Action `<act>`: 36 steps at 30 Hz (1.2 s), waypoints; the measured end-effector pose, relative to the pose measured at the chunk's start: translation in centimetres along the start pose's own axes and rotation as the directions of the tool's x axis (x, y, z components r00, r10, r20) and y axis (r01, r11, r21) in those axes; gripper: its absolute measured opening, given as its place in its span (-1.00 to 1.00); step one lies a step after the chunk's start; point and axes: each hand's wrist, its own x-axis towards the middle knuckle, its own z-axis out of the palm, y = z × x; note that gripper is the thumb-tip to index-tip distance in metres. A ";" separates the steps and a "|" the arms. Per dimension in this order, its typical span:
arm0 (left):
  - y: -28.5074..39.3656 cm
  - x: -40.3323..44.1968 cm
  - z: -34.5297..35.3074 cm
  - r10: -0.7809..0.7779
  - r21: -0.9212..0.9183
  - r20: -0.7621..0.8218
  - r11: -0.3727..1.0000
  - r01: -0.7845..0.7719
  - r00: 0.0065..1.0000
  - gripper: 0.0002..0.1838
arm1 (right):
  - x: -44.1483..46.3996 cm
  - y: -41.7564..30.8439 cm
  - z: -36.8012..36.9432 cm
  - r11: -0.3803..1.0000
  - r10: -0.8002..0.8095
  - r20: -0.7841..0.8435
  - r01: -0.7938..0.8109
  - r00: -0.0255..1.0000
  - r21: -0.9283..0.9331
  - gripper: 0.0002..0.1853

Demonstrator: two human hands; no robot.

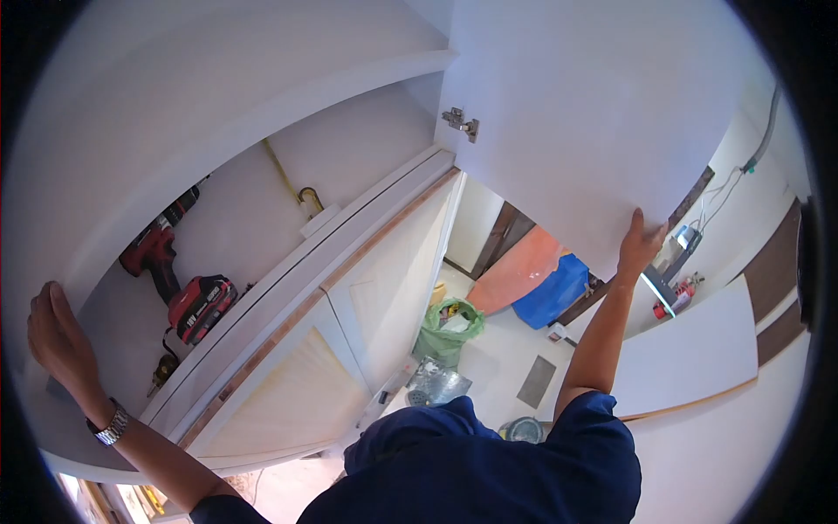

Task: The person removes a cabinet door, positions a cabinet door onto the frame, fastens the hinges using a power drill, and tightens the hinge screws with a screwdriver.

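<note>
My left hand (59, 339) is raised at the far left, its fingers extended against a white cabinet panel (52, 236). With my right hand (642, 244) I grip the lower outer corner of a white cabinet door (594, 113), which stands swung out. A metal hinge (460, 124) is fixed near the door's inner edge. Inside the cabinet, to the right of my left hand, lies a red and black cordless drill (161, 253) with its battery attached. Farther along the same shelf is a yellow strip with a metal hook (309, 201).
Below are closed lower fronts (288, 393) with a bare wooden edge strip. On the floor stand a green bag (449, 336), orange sheeting (519, 271), a blue sheet (554, 293) and a bucket (524, 430). Loose wires (720, 196) hang on the right wall; a white panel (690, 358) is lower right.
</note>
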 end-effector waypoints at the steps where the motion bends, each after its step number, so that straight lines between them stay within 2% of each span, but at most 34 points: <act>1: 0.3 0.1 -0.1 -0.002 -0.007 -0.002 1.000 0.002 1.000 -0.70 | 0.5 0.2 0.2 1.000 0.012 0.022 -0.012 1.000 0.010 -0.30; 4: 0.1 -0.3 -0.1 -0.021 -0.005 0.004 1.000 0.021 1.000 -0.73 | 1.1 2.4 1.3 0.993 -0.014 -0.017 0.011 1.000 -0.117 -0.30; 8: 0.4 -0.5 0.6 -0.098 -0.040 -0.020 0.994 0.098 0.995 -0.75 | 1.2 1.9 2.1 0.996 -0.012 -0.067 0.006 0.998 -0.084 -0.27; 13: -0.1 -1.0 0.7 -0.142 -0.068 0.046 0.987 0.145 0.989 -0.72 | 1.9 1.9 3.0 0.986 0.060 -0.071 -0.070 0.996 -0.149 -0.22; 14: -0.3 -1.1 0.8 -0.138 -0.065 0.053 0.988 0.142 0.989 -0.71 | 2.1 3.3 3.5 0.989 0.006 -0.090 -0.020 0.996 -0.149 -0.24; 17: -0.7 -1.4 1.0 -0.097 0.027 0.007 0.995 0.096 0.995 -0.70 | 2.6 3.8 3.9 0.990 0.101 -0.030 -0.104 0.994 -0.095 -0.10; 18: -0.7 -1.5 1.1 -0.117 0.037 0.020 0.993 0.116 0.993 -0.70 | 2.8 4.1 3.9 0.994 0.076 -0.010 -0.077 0.997 -0.078 -0.09; 21: -1.1 -2.1 1.6 -0.166 0.057 0.058 0.985 0.163 0.984 -0.68 | 3.1 4.6 4.6 0.992 0.015 -0.070 -0.023 0.997 -0.120 -0.23; 24: -1.7 -2.6 2.2 -0.210 0.061 0.076 0.977 0.205 0.975 -0.64 | 3.3 4.6 4.9 0.996 0.061 -0.057 -0.065 0.997 -0.065 -0.18; 26: -1.0 -2.7 2.0 -0.270 0.060 0.080 0.962 0.266 0.960 -0.62 | 3.6 5.2 5.2 0.988 0.059 -0.079 -0.070 0.995 -0.140 -0.15; 27: -1.2 -2.9 2.1 -0.267 0.064 0.080 0.963 0.262 0.960 -0.62 | 3.7 5.6 5.4 0.982 0.059 -0.090 -0.074 0.994 -0.175 -0.14; 34: -2.8 -4.7 3.3 -0.272 0.041 0.109 0.962 0.269 0.956 -0.58 | 4.0 5.1 5.7 0.988 0.115 -0.046 -0.119 0.992 -0.103 -0.12; 36: -2.8 -4.8 3.3 -0.288 0.035 0.121 0.958 0.286 0.950 -0.57 | 3.7 4.9 6.1 0.960 0.123 -0.065 -0.135 0.990 -0.244 -0.10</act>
